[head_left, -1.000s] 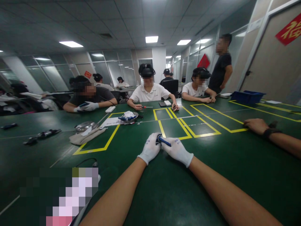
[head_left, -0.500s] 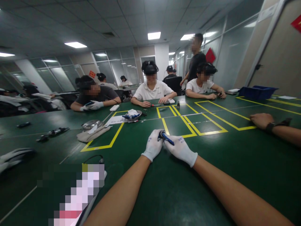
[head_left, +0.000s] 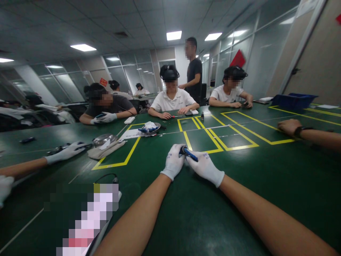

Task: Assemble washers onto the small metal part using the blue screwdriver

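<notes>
Both my hands wear white gloves and rest together on the green table (head_left: 202,213). My left hand (head_left: 174,162) is curled around the dark end of a small blue-handled tool (head_left: 189,154). My right hand (head_left: 204,166) closes on the tool's blue shaft from the right. The two hands touch each other just in front of a yellow taped rectangle (head_left: 213,137).
A co-worker's gloved hand (head_left: 68,152) reaches from the left toward a metal bowl on a cloth (head_left: 102,141). Another person's bare hand with a watch (head_left: 291,127) lies at right. Several seated people and one standing person are across the table. A blue bin (head_left: 293,100) stands far right.
A gloved arm has come in from the left toward the metal bowl. The standing person has walked left behind the seated ones. My hands stay clasped on the tool.
</notes>
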`<state>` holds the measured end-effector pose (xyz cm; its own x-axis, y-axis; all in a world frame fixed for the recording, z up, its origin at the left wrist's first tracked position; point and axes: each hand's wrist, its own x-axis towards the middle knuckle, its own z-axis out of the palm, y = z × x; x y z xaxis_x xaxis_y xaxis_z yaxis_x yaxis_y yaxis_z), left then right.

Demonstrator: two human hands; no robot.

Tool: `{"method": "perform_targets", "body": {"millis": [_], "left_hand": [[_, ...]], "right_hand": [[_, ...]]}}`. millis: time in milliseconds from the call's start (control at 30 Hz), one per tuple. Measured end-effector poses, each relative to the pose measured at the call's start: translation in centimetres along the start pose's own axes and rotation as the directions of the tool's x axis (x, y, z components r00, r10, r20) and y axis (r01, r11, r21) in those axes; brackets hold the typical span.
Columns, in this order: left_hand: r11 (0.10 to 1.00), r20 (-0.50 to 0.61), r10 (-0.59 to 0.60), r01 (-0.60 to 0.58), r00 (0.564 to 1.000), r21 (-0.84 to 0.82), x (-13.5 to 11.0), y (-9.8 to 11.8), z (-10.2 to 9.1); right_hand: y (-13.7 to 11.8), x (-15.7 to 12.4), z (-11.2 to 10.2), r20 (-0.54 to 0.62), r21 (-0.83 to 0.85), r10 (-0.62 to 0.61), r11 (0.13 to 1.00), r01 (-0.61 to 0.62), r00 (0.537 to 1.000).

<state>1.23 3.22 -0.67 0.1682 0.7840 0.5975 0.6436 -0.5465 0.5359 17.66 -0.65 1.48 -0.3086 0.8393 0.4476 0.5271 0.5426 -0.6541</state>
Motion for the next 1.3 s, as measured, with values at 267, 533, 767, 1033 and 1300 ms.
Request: {"method": "perform_targets", "body": {"millis": [267, 533, 767, 1033, 1300], "left_hand": [[1.000, 0.051, 0.008, -0.008, 0.999, 0.008, 0.0, 0.0, 0.1], [1.000, 0.070, 0.002, -0.001, 0.998, -0.010, -0.1, 0.3, 0.0], [1.000, 0.018, 0.003, -0.003, 1.000, 0.004, -0.1, 0.3, -0.1], [0.998, 0.051, 0.040, -0.037, 0.998, -0.053, -0.2, 0.3, -0.1], [0.998, 0.050, 0.054, -0.052, 0.997, -0.046, -0.2, 0.3, 0.0]], "right_hand": [[0.2, 0.1, -0.5, 0.054, -0.077, -0.026, 0.997, 0.030, 0.998], [1.2, 0.2, -1.2, 0.069, -0.091, -0.075, 0.993, 0.081, 0.995], [-0.2, -0.1, -1.0, 0.066, -0.020, -0.012, 1.000, 0.014, 0.998], [-0.5, -0.3, -1.1, 0.092, -0.038, -0.017, 0.999, 0.021, 0.996], [0.2, -0.2, -1.0, 0.058, -0.049, -0.040, 0.998, 0.042, 0.998]]}}
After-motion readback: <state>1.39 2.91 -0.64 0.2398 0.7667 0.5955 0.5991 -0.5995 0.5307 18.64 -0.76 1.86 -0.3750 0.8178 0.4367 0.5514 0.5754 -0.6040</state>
